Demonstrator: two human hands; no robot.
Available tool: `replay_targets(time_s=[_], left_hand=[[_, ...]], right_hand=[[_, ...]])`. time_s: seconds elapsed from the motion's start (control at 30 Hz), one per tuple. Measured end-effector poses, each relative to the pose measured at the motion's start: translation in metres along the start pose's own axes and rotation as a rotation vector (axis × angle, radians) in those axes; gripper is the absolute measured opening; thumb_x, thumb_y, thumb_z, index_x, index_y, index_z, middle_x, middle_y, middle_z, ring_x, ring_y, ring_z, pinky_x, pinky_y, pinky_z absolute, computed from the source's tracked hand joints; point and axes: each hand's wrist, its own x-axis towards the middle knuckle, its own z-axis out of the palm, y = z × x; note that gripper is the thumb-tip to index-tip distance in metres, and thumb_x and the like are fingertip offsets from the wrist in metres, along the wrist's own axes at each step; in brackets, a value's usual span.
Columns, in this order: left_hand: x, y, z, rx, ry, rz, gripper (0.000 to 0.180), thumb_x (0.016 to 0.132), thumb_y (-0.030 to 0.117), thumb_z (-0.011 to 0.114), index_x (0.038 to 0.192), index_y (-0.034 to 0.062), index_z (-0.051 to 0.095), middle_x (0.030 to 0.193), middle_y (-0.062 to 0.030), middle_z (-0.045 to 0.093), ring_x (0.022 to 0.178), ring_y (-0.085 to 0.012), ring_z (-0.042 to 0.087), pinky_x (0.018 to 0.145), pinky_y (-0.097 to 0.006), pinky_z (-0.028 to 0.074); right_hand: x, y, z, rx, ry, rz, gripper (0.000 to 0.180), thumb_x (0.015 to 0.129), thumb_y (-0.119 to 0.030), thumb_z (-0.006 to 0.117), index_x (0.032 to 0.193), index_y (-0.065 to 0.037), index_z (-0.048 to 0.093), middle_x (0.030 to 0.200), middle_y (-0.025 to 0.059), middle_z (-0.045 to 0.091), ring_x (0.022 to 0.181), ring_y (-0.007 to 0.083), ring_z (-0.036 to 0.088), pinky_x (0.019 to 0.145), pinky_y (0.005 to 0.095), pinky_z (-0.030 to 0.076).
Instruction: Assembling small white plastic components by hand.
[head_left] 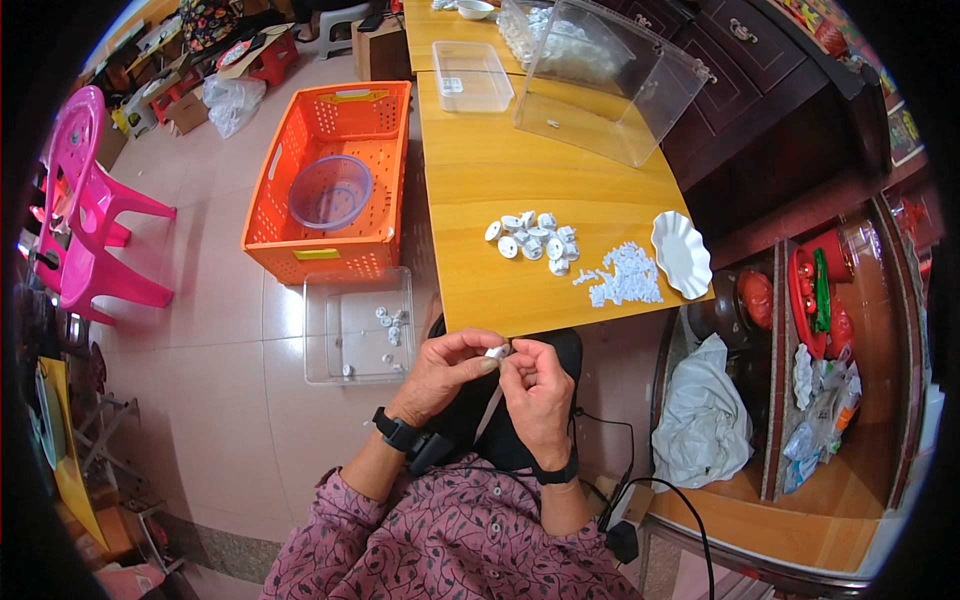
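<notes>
Between thumb and fingers, my left hand [440,375] grips a small white plastic part [496,352] just off the table's near edge. My right hand [533,392] is closed in a pinch against the same part; whether its fingertips hold a second tiny piece is hidden. Ahead on the yellow table [480,180] lies a cluster of round white plastic parts [535,238]. To their right is a heap of tiny white pieces [628,275]. A white scalloped dish [682,255] rests beside the heap at the table's right edge.
An orange crate [325,235] with a purple-tinted bowl [330,192] stands left of the table. Before it, a clear bin [335,368] holds several white parts. Clear containers [472,77] sit farther back. A black cable [690,510] runs at my right. A pink chair [105,215] stands far left.
</notes>
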Motion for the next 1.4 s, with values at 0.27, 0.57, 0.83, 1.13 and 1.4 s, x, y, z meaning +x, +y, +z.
replay_targets(time_s=[0.27,0.57,0.83,1.13,1.4], left_hand=[[-0.001,-0.003,-0.001,-0.242,0.062,-0.066,0.027,0.091,0.001,0.068,0.117,-0.0017,0.065,0.113,-0.0105,0.069,0.104,-0.0176,0.066,0.096,-0.033,0.053],[0.001,-0.005,-0.002,-0.219,0.056,-0.034,0.026,0.089,-0.002,0.069,0.116,-0.0019,0.066,0.112,-0.0101,0.069,0.104,-0.0172,0.065,0.096,-0.032,0.053],[0.001,-0.004,0.002,-0.136,0.048,-0.021,0.026,0.088,-0.003,0.07,0.114,-0.0007,0.066,0.111,-0.0096,0.069,0.104,-0.0174,0.065,0.096,-0.032,0.051],[-0.001,-0.004,-0.002,-0.164,0.027,-0.015,0.026,0.089,-0.002,0.069,0.115,-0.0013,0.066,0.112,-0.0085,0.068,0.104,-0.0161,0.065,0.096,-0.031,0.052],[-0.003,-0.007,-0.004,-0.227,0.029,-0.049,0.027,0.09,0.004,0.07,0.116,-0.0007,0.065,0.113,-0.0105,0.068,0.105,-0.0193,0.065,0.096,-0.036,0.053]], right_hand=[[0.0,0.001,-0.004,0.075,0.012,0.032,0.025,0.087,-0.001,0.068,0.111,0.003,0.06,0.088,0.0098,0.069,0.074,0.0121,0.066,0.064,0.0248,0.054],[0.001,-0.001,-0.002,0.068,-0.003,0.046,0.026,0.087,-0.001,0.068,0.111,0.003,0.059,0.086,0.0092,0.069,0.072,0.0112,0.065,0.063,0.0244,0.054],[0.0,0.001,0.001,0.064,0.02,0.062,0.024,0.086,0.0,0.068,0.109,0.003,0.059,0.084,0.0081,0.068,0.07,0.0104,0.065,0.062,0.0241,0.053],[-0.002,0.007,0.003,0.171,-0.005,0.101,0.022,0.089,0.0,0.068,0.108,0.004,0.058,0.086,0.0068,0.068,0.074,0.0082,0.063,0.067,0.0231,0.053],[-0.003,0.015,0.001,0.328,-0.036,0.154,0.023,0.091,-0.001,0.066,0.111,0.004,0.057,0.092,0.008,0.069,0.081,0.0099,0.065,0.072,0.0237,0.054]])
